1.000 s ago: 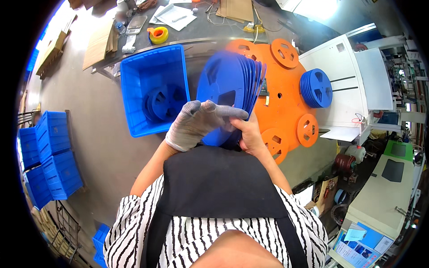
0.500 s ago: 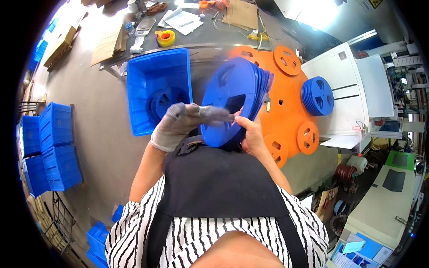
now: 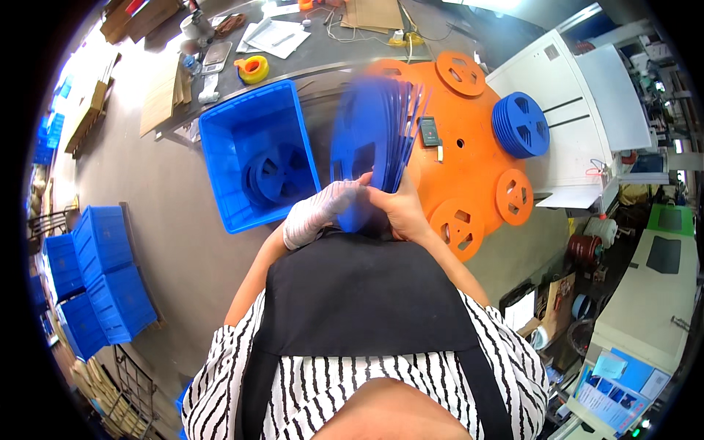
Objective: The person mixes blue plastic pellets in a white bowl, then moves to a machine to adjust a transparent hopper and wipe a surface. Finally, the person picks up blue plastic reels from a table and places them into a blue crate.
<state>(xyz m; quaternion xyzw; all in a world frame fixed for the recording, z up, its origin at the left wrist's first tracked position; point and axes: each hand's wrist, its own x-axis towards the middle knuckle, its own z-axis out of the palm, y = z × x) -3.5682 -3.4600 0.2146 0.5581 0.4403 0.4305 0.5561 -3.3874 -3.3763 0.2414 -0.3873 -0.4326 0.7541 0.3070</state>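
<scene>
A stack of blue plastic reel discs (image 3: 359,132) with cut-out windows is held upright in front of my apron, blurred by motion. Its discs fan apart along the upper right edge. My left hand (image 3: 323,211), in a pale glove, grips the lower left of the stack, with its fingertips on the discs' face. My bare right hand (image 3: 402,209) clasps the lower right edge, thumb toward the left fingertips. Part of its fingers is hidden behind the discs. More blue reel discs (image 3: 282,176) lie inside a blue bin (image 3: 253,103) to the left.
An orange round table (image 3: 477,132) carries orange discs (image 3: 456,226), a stack of blue discs (image 3: 522,125) and a small dark device (image 3: 429,132). Behind, a grey workbench (image 3: 323,51) holds yellow tape (image 3: 253,70) and papers. Blue crates (image 3: 110,264) stand at far left.
The disc stack has turned more edge-on and its discs have spread apart. My left hand has lowered from across the front face to the stack's lower left. The view has shifted slightly.
</scene>
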